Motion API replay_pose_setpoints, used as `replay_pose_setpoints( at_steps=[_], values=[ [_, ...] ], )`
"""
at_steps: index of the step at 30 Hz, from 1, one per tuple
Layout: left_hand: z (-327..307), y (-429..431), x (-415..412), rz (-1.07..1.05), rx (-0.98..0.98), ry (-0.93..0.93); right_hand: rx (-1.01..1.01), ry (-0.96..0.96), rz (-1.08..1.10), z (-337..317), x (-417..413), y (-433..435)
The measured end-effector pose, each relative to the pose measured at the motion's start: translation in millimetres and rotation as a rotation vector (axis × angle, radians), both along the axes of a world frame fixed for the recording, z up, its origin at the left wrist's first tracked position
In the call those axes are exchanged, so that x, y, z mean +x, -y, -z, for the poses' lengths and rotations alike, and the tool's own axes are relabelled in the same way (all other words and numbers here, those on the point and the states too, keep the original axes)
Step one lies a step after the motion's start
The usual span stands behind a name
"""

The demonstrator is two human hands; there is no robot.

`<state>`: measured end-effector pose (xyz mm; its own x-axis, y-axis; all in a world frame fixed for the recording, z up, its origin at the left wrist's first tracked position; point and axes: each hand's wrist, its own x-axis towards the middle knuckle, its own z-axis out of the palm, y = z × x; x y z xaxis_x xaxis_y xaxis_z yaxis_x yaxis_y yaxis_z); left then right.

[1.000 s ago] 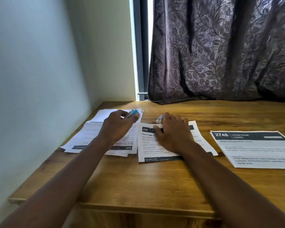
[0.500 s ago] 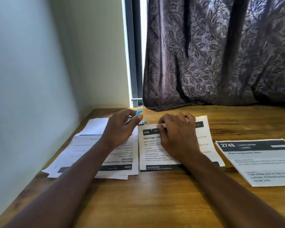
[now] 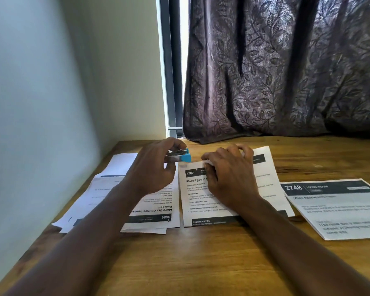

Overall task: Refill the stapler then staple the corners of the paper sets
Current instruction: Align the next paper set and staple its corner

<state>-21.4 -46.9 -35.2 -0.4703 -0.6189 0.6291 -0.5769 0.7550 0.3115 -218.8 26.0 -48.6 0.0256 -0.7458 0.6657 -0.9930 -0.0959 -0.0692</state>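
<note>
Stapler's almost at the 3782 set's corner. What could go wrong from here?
1. The right hand grips the top edge near that corner; the stapler in the left hand could nip its fingers.
2. The stapler is not yet over the 3782 set; a shallow bite may miss sheets.
3. The 3686 set lies alongside; its edge could get caught.

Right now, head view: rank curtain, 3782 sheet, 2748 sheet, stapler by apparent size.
1. curtain
2-3. 2748 sheet and 3782 sheet: alike; one cropped by the frame, one partly under the right hand, so unranked
4. stapler
</note>
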Motion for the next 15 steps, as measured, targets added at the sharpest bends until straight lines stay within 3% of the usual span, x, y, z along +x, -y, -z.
replay_pose_setpoints(
  at_steps=[5, 11, 15],
  values=[
    [-8.9, -7.0, 6.8, -0.056, 0.036, 0.057, -0.041, -0.034, -0.04, -1.0, 4.6, -1.6],
    [-9.0, -4.4, 12.3, -0.032, 0.214, 0.201, -0.055, -0.05, -0.041, -2.0, 6.2, -3.3],
    [-6.5, -0.3, 16.5, 0.005, 0.212, 0.186, -0.077, -0.082, -0.048, -2.0, 6.8, -4.5]
  ],
)
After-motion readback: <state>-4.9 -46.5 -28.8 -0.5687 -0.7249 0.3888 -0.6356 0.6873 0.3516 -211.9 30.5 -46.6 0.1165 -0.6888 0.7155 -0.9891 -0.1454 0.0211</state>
